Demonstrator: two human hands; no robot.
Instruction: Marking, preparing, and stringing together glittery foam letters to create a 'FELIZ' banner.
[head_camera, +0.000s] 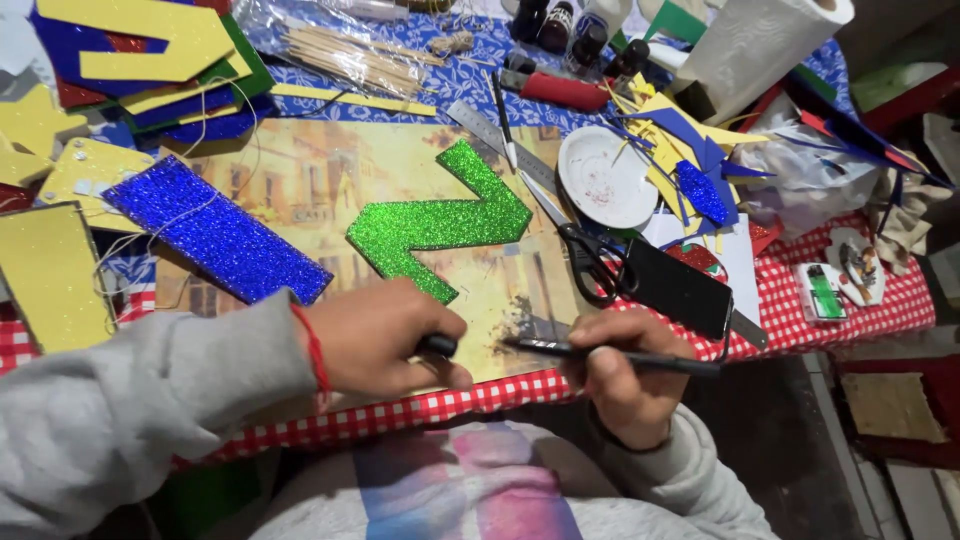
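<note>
My left hand (385, 335) is closed around a small black cap (437, 346) near the table's front edge. My right hand (622, 375) grips a black pen (610, 355) whose tip points left toward the cap, a short gap between them. Just beyond my left hand a green glitter foam letter shape (440, 222) lies flat on a printed picture board (310, 180). A blue glitter foam strip (215, 240) lies to its left on the same board.
Black scissors (590, 262), a metal ruler (500, 140) and a black phone (678, 288) lie right of the board. A white dish (605, 178), foam scraps, paint bottles, wooden sticks (350, 55) and a paper towel roll (755, 45) crowd the back. Yellow foam sheets (50, 270) lie left.
</note>
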